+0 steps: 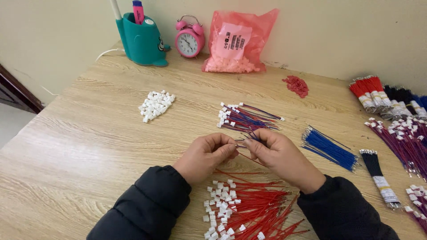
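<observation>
My left hand (208, 154) and my right hand (276, 153) meet over the middle of the wooden table (89, 142), fingertips pinched together on thin red and blue wires (245, 141). A small connector between the fingers is hidden. Just beyond the hands lies a pile of finished red-and-blue wires with white connectors (242, 118). Below the hands, loose red wires (258, 204) lie beside scattered white connectors (219, 209).
A heap of white connectors (155, 106) lies to the left, a bunch of blue wires (330, 149) to the right. A black wire bundle (377, 171), taped wire bundles (387, 95), a red parts pile (296, 85), a pink bag (238, 42), a pink alarm clock (189, 39) and a teal pen holder (141, 41) stand around.
</observation>
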